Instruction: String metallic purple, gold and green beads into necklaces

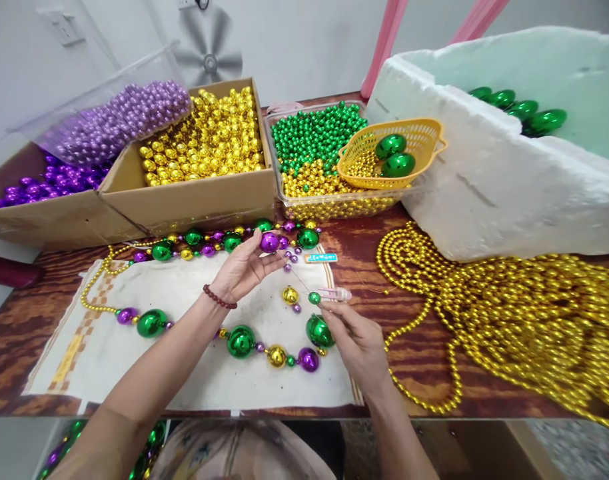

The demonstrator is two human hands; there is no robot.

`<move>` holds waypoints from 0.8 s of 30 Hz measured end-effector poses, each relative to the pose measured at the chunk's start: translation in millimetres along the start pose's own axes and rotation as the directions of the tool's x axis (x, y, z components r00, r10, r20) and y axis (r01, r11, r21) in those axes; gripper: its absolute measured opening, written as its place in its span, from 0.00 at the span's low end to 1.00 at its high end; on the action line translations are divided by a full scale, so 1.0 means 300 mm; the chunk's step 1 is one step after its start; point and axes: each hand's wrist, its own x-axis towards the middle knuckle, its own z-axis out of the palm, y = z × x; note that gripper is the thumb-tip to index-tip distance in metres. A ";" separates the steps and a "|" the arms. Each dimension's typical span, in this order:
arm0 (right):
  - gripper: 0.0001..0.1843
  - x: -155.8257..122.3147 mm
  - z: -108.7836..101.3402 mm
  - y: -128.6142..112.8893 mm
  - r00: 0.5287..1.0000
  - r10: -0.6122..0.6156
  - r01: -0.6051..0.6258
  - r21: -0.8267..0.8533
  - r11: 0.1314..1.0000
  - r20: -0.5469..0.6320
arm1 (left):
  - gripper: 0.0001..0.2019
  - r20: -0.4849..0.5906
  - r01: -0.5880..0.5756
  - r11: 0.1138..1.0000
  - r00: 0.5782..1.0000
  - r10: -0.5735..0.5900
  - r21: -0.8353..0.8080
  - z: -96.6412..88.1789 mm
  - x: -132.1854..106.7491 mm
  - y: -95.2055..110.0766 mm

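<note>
My left hand (242,270) pinches a purple bead (269,241) at the end of a bead strand, with a red bracelet on its wrist. My right hand (357,337) pinches a thin thread with a small green bead (314,297) on it, beside a pale pink lighter (334,294). A necklace of green, gold and purple beads (240,341) loops over a white cloth (149,293) under both hands. A loose gold bead (290,294) lies between the hands.
Cardboard boxes of purple beads (49,180) and gold beads (209,137) stand at the back. A clear tub of green and gold beads (314,133) holds a yellow basket (389,150). A white foam box (484,167) is at the right, above piled gold bead strands (524,313).
</note>
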 end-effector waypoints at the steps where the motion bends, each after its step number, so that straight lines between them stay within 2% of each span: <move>1: 0.08 -0.001 0.002 0.002 1.000 0.003 -0.003 -0.005 1.000 -0.002 | 0.11 0.016 -0.015 1.000 1.000 0.014 0.021 -0.001 -0.001 -0.002; 5: 0.08 -0.005 0.014 0.014 0.999 0.053 -0.053 -0.001 0.999 0.004 | 0.15 0.107 -0.085 0.990 0.992 0.073 0.116 0.012 -0.013 -0.015; 10: 0.10 -0.005 0.032 0.031 0.994 0.101 -0.102 0.017 0.995 0.028 | 0.17 0.159 -0.161 0.968 0.978 0.131 0.195 0.046 -0.028 -0.049; 13: 0.10 -0.006 0.033 0.038 0.994 0.106 -0.106 0.032 0.994 0.021 | 0.16 0.165 -0.190 0.963 0.973 0.159 0.192 0.061 -0.033 -0.061; 16: 0.10 -0.008 0.025 0.037 0.995 0.101 -0.102 0.035 0.994 0.022 | 0.17 0.160 -0.159 0.968 0.979 0.128 0.194 0.067 -0.033 -0.063; 24: 0.10 -0.005 0.028 0.004 0.995 0.091 -0.092 0.012 0.996 0.047 | 0.18 0.159 -0.178 0.951 0.977 0.140 0.253 0.073 -0.032 -0.048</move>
